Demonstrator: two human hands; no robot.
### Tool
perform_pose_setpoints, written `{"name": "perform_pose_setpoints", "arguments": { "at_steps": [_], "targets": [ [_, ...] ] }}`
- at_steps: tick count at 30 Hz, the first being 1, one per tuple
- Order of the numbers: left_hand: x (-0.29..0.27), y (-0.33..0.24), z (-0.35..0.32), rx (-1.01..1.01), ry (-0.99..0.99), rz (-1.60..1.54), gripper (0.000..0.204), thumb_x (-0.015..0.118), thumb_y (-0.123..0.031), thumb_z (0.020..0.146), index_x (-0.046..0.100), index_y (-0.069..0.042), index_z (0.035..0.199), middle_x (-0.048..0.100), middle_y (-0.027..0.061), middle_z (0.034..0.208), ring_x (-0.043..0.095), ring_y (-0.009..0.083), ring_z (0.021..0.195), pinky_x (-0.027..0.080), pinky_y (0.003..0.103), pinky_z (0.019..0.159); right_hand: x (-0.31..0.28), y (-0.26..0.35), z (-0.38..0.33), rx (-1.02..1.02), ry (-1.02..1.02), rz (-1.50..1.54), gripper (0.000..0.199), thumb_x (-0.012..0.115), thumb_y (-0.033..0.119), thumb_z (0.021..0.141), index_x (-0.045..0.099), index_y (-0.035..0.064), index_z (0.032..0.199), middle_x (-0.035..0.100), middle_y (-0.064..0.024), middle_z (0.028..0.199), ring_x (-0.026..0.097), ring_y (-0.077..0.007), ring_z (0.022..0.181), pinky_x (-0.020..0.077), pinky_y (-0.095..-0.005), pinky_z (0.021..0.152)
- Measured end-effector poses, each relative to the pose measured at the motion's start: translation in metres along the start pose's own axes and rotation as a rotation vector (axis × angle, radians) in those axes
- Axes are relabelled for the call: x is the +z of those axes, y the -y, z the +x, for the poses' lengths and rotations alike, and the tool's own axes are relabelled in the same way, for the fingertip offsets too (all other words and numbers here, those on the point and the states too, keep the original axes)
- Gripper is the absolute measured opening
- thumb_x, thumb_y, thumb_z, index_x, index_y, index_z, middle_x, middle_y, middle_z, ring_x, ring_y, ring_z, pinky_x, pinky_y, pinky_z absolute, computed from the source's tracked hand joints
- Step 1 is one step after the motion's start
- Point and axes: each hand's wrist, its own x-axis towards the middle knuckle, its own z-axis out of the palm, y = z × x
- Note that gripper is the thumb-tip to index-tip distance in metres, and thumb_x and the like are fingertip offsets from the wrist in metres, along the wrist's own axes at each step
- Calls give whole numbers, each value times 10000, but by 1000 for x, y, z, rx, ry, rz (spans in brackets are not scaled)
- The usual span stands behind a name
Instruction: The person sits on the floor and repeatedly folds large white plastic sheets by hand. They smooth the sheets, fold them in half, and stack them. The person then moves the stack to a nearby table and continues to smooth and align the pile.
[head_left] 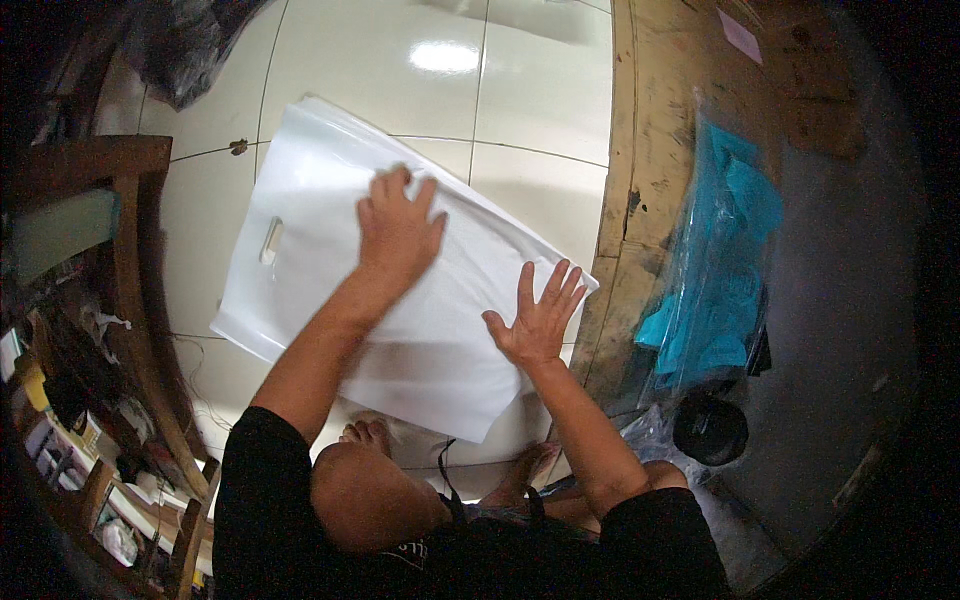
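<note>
White plastic bags [330, 290], a flat stack with a die-cut handle slot, lie on the glossy tile floor [520, 90] in front of your knees. Your left hand [398, 225] rests palm-down on the upper middle of the stack, fingers loosely spread. Your right hand [540, 318] is wide, fingers fanned, pressing the stack's right edge beside a wooden plank [640, 150]. Nothing is gripped; both hands only press.

The film looks slick, and so does the tile, so I judge that an uneven push could make the top sheets slide and fan out. The right edge could catch on the rough plank. A clear packet of blue bags [725, 270] and a dark tape roll [710, 430] sit near your right side, easy to knock.
</note>
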Motion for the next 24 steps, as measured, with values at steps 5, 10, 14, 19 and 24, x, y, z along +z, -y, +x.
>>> {"name": "perform_pose_setpoints", "arguments": {
  "at_steps": [5,10,14,19,24],
  "targets": [
    [-24,56,36,-169,-101,95,482,625,-303,864,516,-77,1277,430,194,1312,393,333,1218,368,511,971,0,0,0,-15,-14,-21,968,599,660,744,288,88,1460,-32,-367,1489,-27,-579,1358,-6,-708,1046],
    [-41,102,53,-209,-112,156,484,616,-306,857,524,-59,1263,438,227,1296,417,366,1195,389,498,976,-4,2,1,3,12,3,963,591,653,756,270,88,1467,-33,-368,1490,-36,-573,1362,-23,-697,1051],
    [-23,85,36,-74,-212,122,455,618,-290,848,557,-30,1217,469,251,1287,454,384,1162,382,479,993,-4,1,2,4,7,-12,962,591,649,758,265,88,1468,-23,-369,1488,-41,-563,1367,-28,-692,1054],
    [9,-45,-26,316,272,-103,402,667,-282,789,615,-78,1131,549,174,1132,499,347,1063,413,486,878,1,-1,-1,-22,-25,-26,945,580,643,766,275,80,1461,-1,-376,1484,-42,-564,1367,-21,-691,1056],
    [14,-18,-14,80,-29,-114,438,669,-273,787,569,-80,1167,495,191,1197,456,352,1113,391,494,884,-2,1,-2,-14,-9,-11,931,572,638,777,278,76,1459,-1,-372,1486,-33,-571,1362,-16,-696,1054]
  ]
}}
